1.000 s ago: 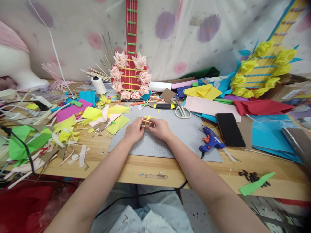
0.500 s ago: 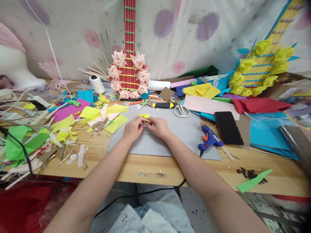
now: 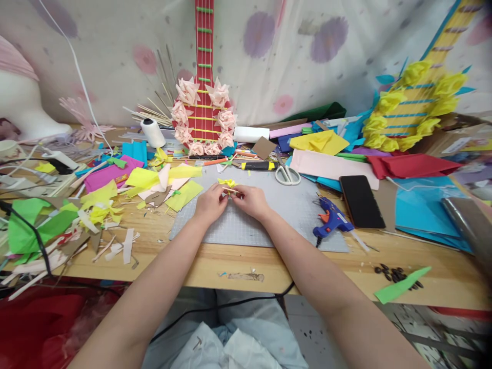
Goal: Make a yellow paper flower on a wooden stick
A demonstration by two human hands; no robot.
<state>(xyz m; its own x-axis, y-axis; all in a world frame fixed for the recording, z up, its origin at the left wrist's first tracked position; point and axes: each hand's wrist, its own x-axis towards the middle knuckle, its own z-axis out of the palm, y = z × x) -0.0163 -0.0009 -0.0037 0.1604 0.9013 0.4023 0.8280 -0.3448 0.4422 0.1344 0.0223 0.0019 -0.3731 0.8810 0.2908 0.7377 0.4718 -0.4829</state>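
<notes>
Over the grey cutting mat (image 3: 238, 230), my left hand (image 3: 209, 206) and my right hand (image 3: 251, 203) meet with bent fingers. Between their fingertips they pinch a small piece of crinkled yellow paper (image 3: 227, 182), whose ruffled edge sticks out on the far side. A thin pale strip or stick (image 3: 230, 190) crosses just below it, between the fingers. How each finger grips it is partly hidden by the hands.
Scissors (image 3: 287, 174) and a yellow-black cutter (image 3: 258, 166) lie behind the hands. To the right are a blue glue gun (image 3: 333, 218), a phone (image 3: 362, 201) and dark beans (image 3: 392, 274). Paper scraps (image 3: 184, 196) cover the left side. A red paper guitar (image 3: 205, 118) stands behind.
The ruffled yellow edge shows slightly more above the fingertips. Both hands stay in nearly the same place.
</notes>
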